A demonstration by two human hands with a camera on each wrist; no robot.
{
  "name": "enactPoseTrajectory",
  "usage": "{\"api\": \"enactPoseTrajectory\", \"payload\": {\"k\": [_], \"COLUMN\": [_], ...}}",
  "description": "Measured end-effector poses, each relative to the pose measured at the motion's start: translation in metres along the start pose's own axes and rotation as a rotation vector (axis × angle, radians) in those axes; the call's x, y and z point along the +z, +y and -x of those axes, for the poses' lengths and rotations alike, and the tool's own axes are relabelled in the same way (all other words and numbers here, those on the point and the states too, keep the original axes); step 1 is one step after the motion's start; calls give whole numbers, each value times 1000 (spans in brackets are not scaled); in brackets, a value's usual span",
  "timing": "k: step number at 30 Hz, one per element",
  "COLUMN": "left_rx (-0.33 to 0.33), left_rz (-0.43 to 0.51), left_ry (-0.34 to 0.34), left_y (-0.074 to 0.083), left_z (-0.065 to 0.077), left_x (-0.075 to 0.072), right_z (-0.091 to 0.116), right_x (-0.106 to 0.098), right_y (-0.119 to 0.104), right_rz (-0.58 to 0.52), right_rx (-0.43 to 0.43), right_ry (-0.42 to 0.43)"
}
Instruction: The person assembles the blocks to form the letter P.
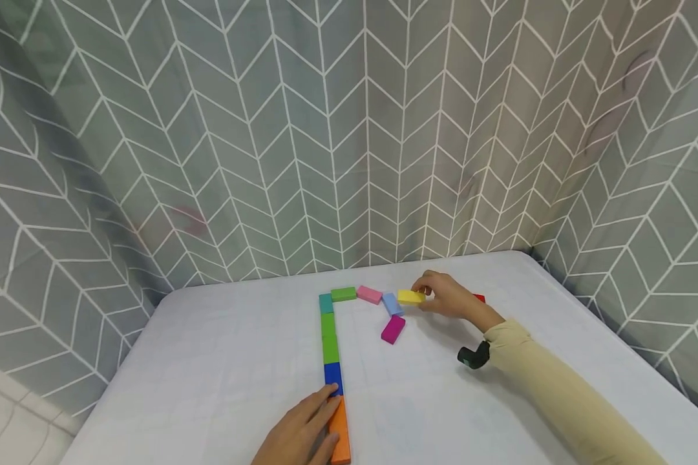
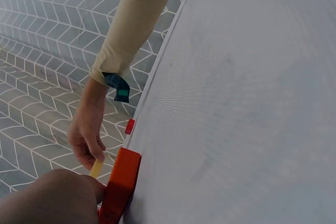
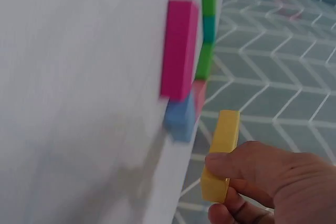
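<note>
My right hand point(image 1: 446, 296) pinches a yellow block point(image 1: 408, 297) between thumb and fingers, near the light blue block point(image 1: 392, 304). In the right wrist view the yellow block point(image 3: 224, 135) stands out beyond the thumb. My left hand point(image 1: 305, 426) rests on the near end of a row of blocks, its fingers over the orange block point(image 1: 340, 436) and the dark blue block point(image 1: 333, 376). The row runs away through light green blocks point(image 1: 329, 337) to a teal block point(image 1: 326, 303), then turns right with a green block point(image 1: 344, 294) and a pink block point(image 1: 369, 294). Nearer lies a magenta block point(image 1: 393, 329).
A red block point(image 1: 479, 298) lies behind the right wrist, partly hidden. The right wrist carries a dark strap-like device point(image 1: 474, 355). The white-covered table point(image 1: 221, 361) is bordered by a grey patterned curtain point(image 1: 337, 142) at the back and sides.
</note>
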State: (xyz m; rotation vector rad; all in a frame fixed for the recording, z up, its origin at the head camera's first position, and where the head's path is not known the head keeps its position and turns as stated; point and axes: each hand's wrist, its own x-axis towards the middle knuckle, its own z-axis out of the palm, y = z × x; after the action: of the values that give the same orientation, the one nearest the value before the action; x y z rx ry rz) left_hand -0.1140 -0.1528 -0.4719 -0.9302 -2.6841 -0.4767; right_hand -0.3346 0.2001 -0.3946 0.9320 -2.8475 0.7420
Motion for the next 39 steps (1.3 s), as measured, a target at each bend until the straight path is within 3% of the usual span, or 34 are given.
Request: {"api": "enactPoseTrajectory", "payload": {"k": [5,9,19,28,39], "left_rx": [-14,-42,-102,-84,-35], "left_rz": [3,15,24,7,-7], "left_ry": [-8,-62,-167,-147,-82], "left_y": [1,2,5,4,2], "left_z": [1,-1,-5,-5,-3], "left_x": [-1,-3,-7,-6,-3], "right_z": [10,17,18,17,20], "right_x": [5,16,45,57,59], "right_y": [-35,-55,-72,-76,-76], "right_rz": [-94,-114,-134,-20,-5], "right_rx": [-71,-155,-227,-211,-193], "right_ry": [-22,-56,-129,-122,-103]}}
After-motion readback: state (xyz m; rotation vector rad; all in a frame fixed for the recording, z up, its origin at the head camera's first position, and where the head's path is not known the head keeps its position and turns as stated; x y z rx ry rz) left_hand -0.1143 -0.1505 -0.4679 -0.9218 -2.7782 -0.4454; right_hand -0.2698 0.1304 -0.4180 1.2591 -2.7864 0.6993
